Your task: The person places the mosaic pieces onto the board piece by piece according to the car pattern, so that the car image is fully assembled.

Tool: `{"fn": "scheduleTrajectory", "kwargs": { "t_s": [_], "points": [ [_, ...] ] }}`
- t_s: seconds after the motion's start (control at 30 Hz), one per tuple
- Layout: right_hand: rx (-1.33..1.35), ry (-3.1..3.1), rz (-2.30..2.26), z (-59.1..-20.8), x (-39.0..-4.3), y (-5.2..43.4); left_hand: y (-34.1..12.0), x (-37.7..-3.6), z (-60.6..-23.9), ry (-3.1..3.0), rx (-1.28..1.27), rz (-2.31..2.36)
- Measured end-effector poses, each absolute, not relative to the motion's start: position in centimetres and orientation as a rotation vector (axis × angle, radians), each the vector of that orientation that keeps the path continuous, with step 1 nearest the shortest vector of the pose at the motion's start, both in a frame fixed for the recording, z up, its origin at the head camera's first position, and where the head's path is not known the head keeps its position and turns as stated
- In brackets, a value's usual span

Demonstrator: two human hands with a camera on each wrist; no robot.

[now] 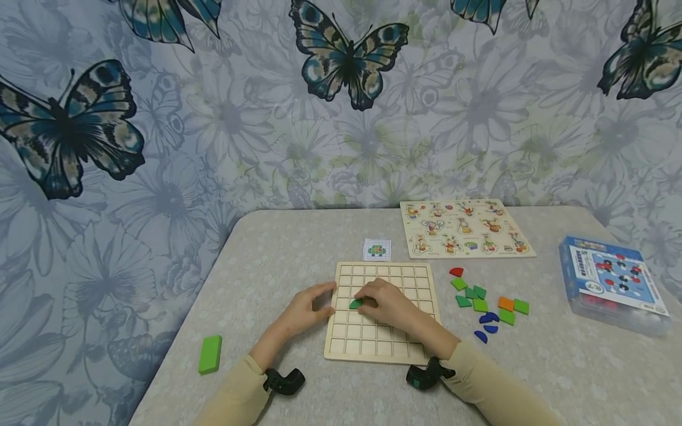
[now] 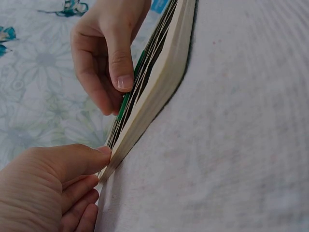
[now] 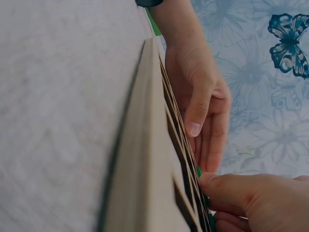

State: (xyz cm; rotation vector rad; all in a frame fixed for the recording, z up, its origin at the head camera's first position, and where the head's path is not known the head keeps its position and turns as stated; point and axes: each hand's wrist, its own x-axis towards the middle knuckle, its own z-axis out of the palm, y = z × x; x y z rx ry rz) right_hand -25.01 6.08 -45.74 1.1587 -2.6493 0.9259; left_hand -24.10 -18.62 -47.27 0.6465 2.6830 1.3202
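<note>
A wooden grid board (image 1: pixel 367 352) with raised dividers lies in front of me. My right hand (image 1: pixel 391 305) reaches over it and pinches a small green tile (image 1: pixel 355 304) in a cell left of the middle. Its fingers partly cover the tile. My left hand (image 1: pixel 303 310) rests at the board's left edge, thumb and fingertips touching the rim with the fingers loosely extended. In the left wrist view, the left thumb (image 2: pixel 82 159) meets the edge of the board. Green also shows beside the right hand's fingertips (image 3: pixel 208 179) in the right wrist view.
Behind the board lies a small pattern card (image 1: pixel 377 249). Loose red, green, orange and blue tiles (image 1: pixel 480 305) lie to the right. A picture puzzle board (image 1: pixel 466 228) is at the back, a plastic box (image 1: pixel 613 284) far right, and a green block (image 1: pixel 210 354) on the left.
</note>
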Motion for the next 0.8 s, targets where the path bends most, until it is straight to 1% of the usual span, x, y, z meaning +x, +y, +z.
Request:
{"fn": "scheduleTrajectory", "kwargs": {
  "t_s": [0.1, 0.2, 0.3, 0.37, 0.53, 0.67, 0.8],
  "points": [
    [1.162, -2.648, 0.986, -45.7, -25.0, 6.1, -18.6, -24.0, -47.2, 2.674, 0.652, 1.332],
    [1.124, -2.647, 1.236, -44.8, -25.0, 6.3, -18.6, -24.0, -47.2, 2.671, 0.657, 1.341],
    [1.020, -2.610, 1.547, -43.3, -25.1, 7.1, -18.6, -24.0, -47.2, 2.677, 0.666, 1.351],
    [0.950, -2.587, 1.673, -42.2, -25.1, 8.2, -18.6, -24.0, -47.2, 2.684, 0.674, 1.349],
    [0.855, -2.600, 1.677, -40.5, -25.2, 12.0, -18.6, -24.0, -47.4, 2.707, 0.668, 1.326],
    [0.740, -2.617, 1.632, -40.6, -25.3, 16.1, -18.5, -24.0, -47.4, 2.705, 0.664, 1.333],
    [0.560, -2.656, 1.556, -41.1, -25.4, 19.9, -18.5, -24.0, -47.3, 2.700, 0.658, 1.338]
  ]
}}
